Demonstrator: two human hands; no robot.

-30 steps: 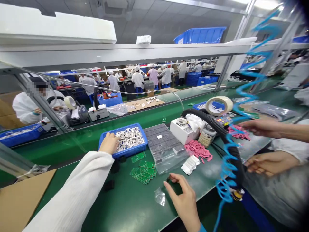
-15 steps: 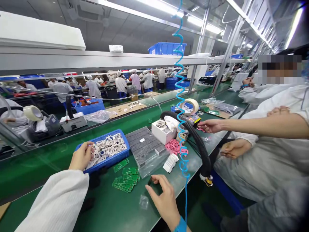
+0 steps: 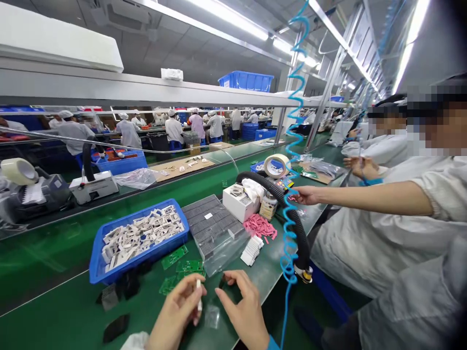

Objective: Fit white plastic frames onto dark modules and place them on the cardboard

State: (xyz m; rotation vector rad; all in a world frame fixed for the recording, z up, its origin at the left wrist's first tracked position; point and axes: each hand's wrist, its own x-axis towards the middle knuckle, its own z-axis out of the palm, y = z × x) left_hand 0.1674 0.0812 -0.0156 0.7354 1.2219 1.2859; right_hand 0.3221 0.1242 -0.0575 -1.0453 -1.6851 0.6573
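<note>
Left hand [image 3: 175,313] pinches a small white piece [image 3: 199,296], any print unreadable, while the curled right hand [image 3: 242,308], its grip unclear, sits beside green circuit boards [image 3: 174,257].

White knit sleeve [image 3: 134,341], blue wristband [image 3: 273,344]

From here I see the blue plastic tray [image 3: 146,253] is glossy, the green belt [image 3: 47,287] smooth, the clear plastic bag [image 3: 222,265] shiny, the black hose [image 3: 297,223] ribbed.

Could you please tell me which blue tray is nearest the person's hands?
The tray holding white parts, just ahead of the left hand; the other blue trays sit farther off.
</note>
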